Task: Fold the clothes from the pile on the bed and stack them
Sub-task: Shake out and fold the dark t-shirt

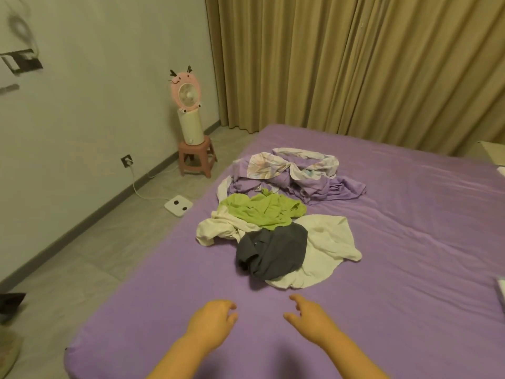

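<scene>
A pile of crumpled clothes lies in the middle of the purple bed (410,242). Nearest me is a dark grey garment (273,253) on top of a white one (325,247). Behind them sit a lime green garment (262,209) and another white piece (216,228). Farther back is a purple and floral-print bundle (295,170). My left hand (213,321) and my right hand (306,315) hover side by side above the sheet, short of the pile, with fingers loosely curled and nothing in them.
The bed's left edge drops to a tiled floor with a white scale (178,205) and a cord. A pink fan (187,97) stands on a pink stool (197,157) by the wall. Tan curtains (355,64) hang behind the bed. White items peek in at the right edge.
</scene>
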A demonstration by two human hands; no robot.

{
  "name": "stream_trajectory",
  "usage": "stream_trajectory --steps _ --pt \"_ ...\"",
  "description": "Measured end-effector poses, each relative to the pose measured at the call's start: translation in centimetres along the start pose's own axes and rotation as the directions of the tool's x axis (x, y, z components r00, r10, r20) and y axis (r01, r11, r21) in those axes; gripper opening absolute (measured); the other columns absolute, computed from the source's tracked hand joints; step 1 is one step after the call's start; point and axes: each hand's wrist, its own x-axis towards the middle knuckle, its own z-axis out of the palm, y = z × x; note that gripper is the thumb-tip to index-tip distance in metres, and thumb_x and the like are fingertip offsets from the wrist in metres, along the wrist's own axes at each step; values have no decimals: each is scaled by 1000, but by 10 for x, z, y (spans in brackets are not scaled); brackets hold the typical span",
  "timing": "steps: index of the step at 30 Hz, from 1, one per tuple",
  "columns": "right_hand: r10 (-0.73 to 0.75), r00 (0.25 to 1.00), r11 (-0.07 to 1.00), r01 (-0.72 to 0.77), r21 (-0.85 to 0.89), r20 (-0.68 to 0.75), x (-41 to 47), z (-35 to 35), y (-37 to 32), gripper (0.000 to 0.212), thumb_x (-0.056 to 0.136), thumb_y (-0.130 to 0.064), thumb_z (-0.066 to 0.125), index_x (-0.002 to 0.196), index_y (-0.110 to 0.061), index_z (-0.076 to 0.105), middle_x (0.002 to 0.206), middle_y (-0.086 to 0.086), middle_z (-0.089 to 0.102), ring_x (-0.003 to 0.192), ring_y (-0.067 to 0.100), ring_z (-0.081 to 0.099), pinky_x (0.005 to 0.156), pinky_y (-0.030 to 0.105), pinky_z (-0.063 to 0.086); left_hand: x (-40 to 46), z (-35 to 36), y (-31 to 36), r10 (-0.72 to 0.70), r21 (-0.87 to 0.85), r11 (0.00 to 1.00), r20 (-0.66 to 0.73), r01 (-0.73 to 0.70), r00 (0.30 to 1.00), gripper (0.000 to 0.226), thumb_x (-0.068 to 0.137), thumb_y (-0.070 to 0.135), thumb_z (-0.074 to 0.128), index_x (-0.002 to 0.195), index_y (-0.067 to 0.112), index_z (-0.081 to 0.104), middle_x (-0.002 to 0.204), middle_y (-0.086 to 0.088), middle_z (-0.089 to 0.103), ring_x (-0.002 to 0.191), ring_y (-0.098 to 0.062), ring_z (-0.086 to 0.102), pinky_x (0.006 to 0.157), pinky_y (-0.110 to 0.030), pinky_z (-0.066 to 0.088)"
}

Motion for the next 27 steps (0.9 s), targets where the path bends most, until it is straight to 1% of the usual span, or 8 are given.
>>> stream_trajectory --steps 5,11,14,17,19,21,24,27 --pt "73 997 996 -71 55 -33 62 -7 -16 60 97 -42 44 148 -19 23 151 3 33 134 20 38 104 27 33 90 -20 -16 98 29 995 71 -100 993 40 101 34 39 137 21 48 139 -1 49 125 -17 48 101 -27 39" --pt "172 985 979 -168 115 -29 138 -5 -38 63 96 -36 47 149 -17 19 150 5 31 134 23 37 105 28 32 196 -25 -23 200 30 978 152 -207 968 38 99 29 42 133 15 51 133 -7 49 119 -24 49 98 -32 40" --pt "202 978 966 -189 176 -59 175 2 -47 66 95 -37 50 149 -17 19 149 6 29 132 22 39 104 26 31 238 -16 -29 222 35 973 145 -229 964 45 98 32 45 141 19 41 143 -6 37 127 -24 40 103 -35 38" --pt "236 970 949 -218 229 -55 204 15 -49 72 93 -41 53 150 -21 16 153 7 22 135 24 35 109 30 32 268 -2 -36 226 27 972 182 -234 957 54 95 38 50 146 29 33 158 -6 13 142 -26 20 112 -35 29" --pt "262 964 933 -243 266 -37 219 27 -46 76 91 -44 55 151 -24 13 151 8 22 127 26 44 105 32 39 285 9 -41 230 31 970 200 -241 952 61 93 39 55 148 31 27 159 -6 5 144 -26 12 113 -36 28" --pt "306 951 915 -284 288 -33 231 39 -44 78 90 -44 56 151 -26 10 147 7 25 120 24 49 98 31 43 299 20 -45 209 26 975 214 -219 954 69 92 36 57 150 31 19 160 -5 1 145 -26 9 112 -37 29" --pt "396 916 872 -354 337 -64 246 54 -42 79 90 -40 58 151 -25 9 145 6 32 124 21 44 98 29 41 317 35 -47 172 12 984 207 -178 963 73 93 31 59 151 29 14 159 -6 6 143 -26 15 110 -36 32" --pt "455 884 825 -372 425 -109 260 59 -41 70 91 -23 61 148 -18 21 139 8 44 122 23 48 99 28 40 333 42 -46 168 -21 986 164 -167 972 57 95 24 55 146 24 30 148 -6 31 132 -23 36 102 -34 40"
